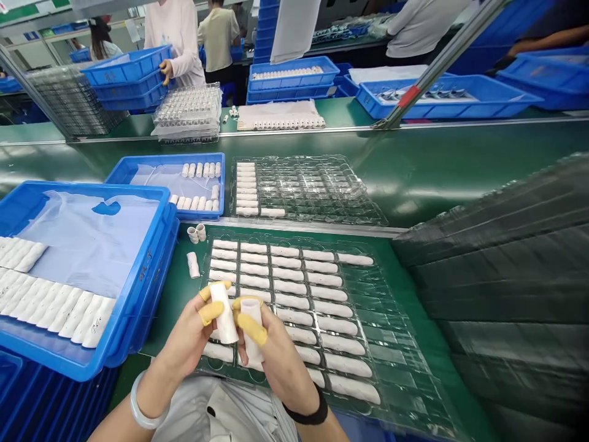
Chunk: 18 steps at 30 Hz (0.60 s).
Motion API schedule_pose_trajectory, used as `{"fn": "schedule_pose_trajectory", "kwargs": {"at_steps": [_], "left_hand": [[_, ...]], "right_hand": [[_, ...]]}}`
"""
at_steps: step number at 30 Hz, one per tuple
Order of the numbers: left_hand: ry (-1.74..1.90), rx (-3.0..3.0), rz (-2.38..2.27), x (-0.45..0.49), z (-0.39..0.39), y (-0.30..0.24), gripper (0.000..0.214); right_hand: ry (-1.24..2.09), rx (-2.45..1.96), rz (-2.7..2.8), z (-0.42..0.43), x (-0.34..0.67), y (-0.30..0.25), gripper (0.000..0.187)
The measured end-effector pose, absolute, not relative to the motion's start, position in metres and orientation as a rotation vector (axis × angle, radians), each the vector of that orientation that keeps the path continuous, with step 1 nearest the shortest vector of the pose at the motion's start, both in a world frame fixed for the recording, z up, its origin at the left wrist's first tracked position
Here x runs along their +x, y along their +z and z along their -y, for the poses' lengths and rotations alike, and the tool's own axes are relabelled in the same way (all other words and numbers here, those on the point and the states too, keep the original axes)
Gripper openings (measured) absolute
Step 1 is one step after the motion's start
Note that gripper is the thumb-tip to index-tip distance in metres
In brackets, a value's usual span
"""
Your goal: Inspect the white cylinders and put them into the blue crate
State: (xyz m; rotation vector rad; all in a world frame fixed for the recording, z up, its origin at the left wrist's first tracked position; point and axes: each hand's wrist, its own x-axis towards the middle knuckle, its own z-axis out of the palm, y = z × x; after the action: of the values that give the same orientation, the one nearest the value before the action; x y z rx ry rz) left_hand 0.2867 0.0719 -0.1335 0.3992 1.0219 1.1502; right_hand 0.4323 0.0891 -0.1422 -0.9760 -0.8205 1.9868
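Note:
My left hand [191, 331], with yellow finger cots on some fingers, is closed on a white tube-shaped piece [224, 314], tilted and held up above the tray. Close beside it, my right hand [278, 344], also in yellow finger cots, grips a second white tube [251, 325] whose open end faces upward. Under both hands lies a clear plastic tray [391, 331], its columns largely filled with white tubes [294, 287]; the column at the right has one tube at its far end. A single tube [193, 265] and two upright ones [197, 233] stand left of the tray.
Stacked blue crates [156, 245] at the left hold rows of white tubes [59, 301]. Behind are a smaller blue crate [221, 184] and another clear tray [313, 184], partly filled. Dark sheeting [515, 282] rises at the right. Across the bench, a person [177, 43] holds blue crates.

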Motion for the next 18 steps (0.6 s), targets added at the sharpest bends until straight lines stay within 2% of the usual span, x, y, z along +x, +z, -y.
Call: {"fn": "schedule_pose_trajectory", "kwargs": {"at_steps": [5, 13, 15, 18], "left_hand": [[1.146, 0.512, -1.212, 0.283, -0.066, -0.147, 0.038], [1.252, 0.706, -1.376, 0.265, -0.061, -0.152, 0.033], [1.304, 0.704, -1.449, 0.26, -0.053, -0.152, 0.037], [1.199, 0.883, -1.507, 0.244, -0.03, -0.139, 0.056]], "right_hand": [[1.986, -1.168, 1.101, -0.09, 0.424, -0.166, 0.041], [1.99, -1.251, 1.27, -0.107, 0.4, -0.166, 0.031], [2.058, -1.155, 1.287, -0.115, 0.396, -0.163, 0.032], [2.163, -0.978, 1.307, -0.142, 0.39, -0.159, 0.042]]}}
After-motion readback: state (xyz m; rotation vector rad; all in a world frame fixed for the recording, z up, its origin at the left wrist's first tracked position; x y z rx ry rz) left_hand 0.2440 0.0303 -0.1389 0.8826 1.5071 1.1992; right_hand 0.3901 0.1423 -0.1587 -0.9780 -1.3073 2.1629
